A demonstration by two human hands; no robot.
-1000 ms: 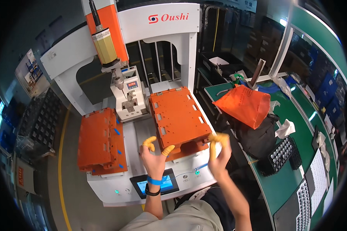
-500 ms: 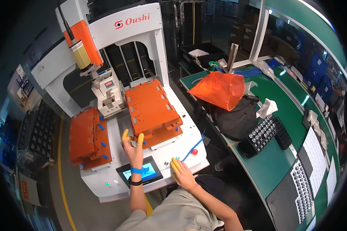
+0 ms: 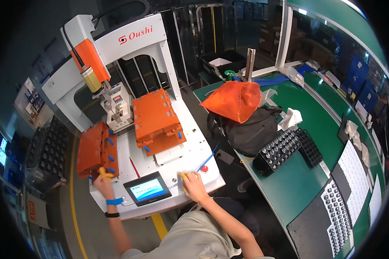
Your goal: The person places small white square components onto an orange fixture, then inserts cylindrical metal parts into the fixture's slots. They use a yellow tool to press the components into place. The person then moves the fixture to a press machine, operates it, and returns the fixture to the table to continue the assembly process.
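My left hand [image 3: 104,184], with yellow finger covers and a blue wrist strap, is at the front corner of the left orange fixture [image 3: 92,149]. Motion smears its fingers, so whether they grip the corner cannot be made out. My right hand [image 3: 194,186], also in yellow finger covers, lies with fingers stretched out on the white machine's front edge, beside a small round button [image 3: 174,180]. A second orange fixture [image 3: 156,115] stands on the white machine bed [image 3: 190,146]. Between the hands is a tilted touchscreen [image 3: 148,188].
A yellow-and-silver driver head [image 3: 92,80] hangs above a small white feeder unit [image 3: 118,105]. A red pen-like tool [image 3: 135,167] and a red button [image 3: 205,169] are on the bed. The green bench [image 3: 263,198] at right holds an orange bag [image 3: 233,102] and black trays [image 3: 278,153].
My left hand has moved left and slightly down, from the right fixture's front to the left fixture's corner. My right hand stays near the button; the view has shifted slightly.
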